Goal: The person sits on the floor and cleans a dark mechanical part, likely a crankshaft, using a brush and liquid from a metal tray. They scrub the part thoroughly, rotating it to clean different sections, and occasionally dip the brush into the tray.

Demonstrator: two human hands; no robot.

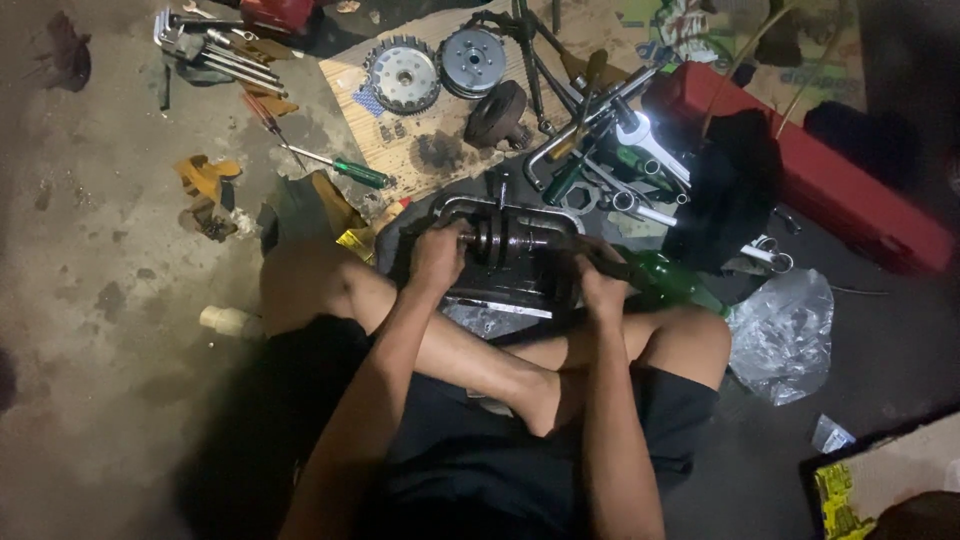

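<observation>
**Both hands on a dark metal engine part, floor strewn with tools**

Crossed bare legs [520, 370] in black shorts fill the lower middle of the frame, on a grey concrete floor [90, 300]. Upper left lies a bundle of silver wrenches [215, 50]; right of it, a green-handled screwdriver [345, 168]. On a brown cardboard sheet [400, 150] at upper centre rest two round toothed clutch parts [435, 68]. At centre the left hand [438, 255] has its fingers clenched around the left end of a dark metal shaft assembly [510, 245], just above the knees. The right hand [600, 280] grips a dark tool handle at the assembly's right end. Further right sit a long red toolbox [850, 190] and a crumpled clear plastic bag [785, 335].
</observation>
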